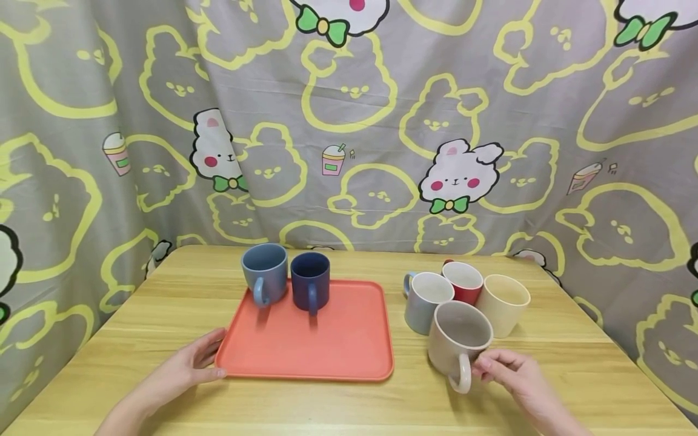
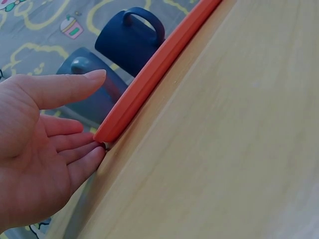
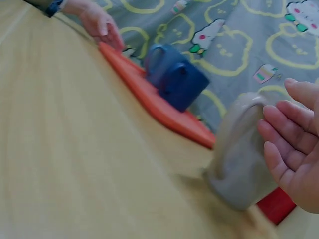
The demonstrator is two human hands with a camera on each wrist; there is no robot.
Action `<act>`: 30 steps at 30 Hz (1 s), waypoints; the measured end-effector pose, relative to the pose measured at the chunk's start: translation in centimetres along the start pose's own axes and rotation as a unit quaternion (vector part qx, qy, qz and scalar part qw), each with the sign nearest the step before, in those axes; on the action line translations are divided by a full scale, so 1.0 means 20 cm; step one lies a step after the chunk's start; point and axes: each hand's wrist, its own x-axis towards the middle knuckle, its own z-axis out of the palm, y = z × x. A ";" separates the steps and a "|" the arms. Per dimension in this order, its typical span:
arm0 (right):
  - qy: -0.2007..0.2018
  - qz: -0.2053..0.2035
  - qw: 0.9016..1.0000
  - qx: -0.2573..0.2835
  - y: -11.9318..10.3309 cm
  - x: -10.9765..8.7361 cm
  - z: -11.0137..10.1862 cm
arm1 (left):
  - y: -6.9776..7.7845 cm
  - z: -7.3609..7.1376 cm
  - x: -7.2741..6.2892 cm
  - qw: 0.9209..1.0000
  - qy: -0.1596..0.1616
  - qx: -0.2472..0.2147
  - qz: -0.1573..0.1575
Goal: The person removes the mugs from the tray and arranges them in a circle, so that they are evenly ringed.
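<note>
The left hand (image 1: 185,367), thumb and fingers spread, is at the left corner of a coral tray (image 1: 327,346). Right of the tray, the right hand (image 1: 517,376), loosely spread, nears a taupe mug (image 1: 448,348); contact unclear.

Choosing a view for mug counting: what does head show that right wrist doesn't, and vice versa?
Head only: the light grey mug with blue handle.

Right wrist only: the palm side of the right hand, and a dark blue cuff or band on the left arm.

Both: the two hands, left hand, coral tray, steel-blue mug, navy mug, taupe mug, red mug (partial in right wrist), wooden table, printed curtain.

Unclear: whether the pale patch in right wrist's corner is the cream mug.
</note>
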 end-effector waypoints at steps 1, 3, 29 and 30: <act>0.003 -0.005 1.000 0.002 -0.01 0.00 -0.01 | 0.00 0.00 0.00 1.000 0.000 0.000 0.001; 0.003 -0.018 1.000 0.001 -0.02 0.01 -0.05 | 0.00 0.00 0.00 1.000 0.000 -0.001 -0.001; -0.016 0.026 0.993 -0.113 -0.52 0.53 0.22 | 0.00 0.00 0.00 1.000 -0.004 -0.004 -0.002; -0.020 0.028 0.993 -0.113 -0.53 0.56 0.24 | 0.00 0.00 0.00 1.000 -0.005 -0.006 -0.002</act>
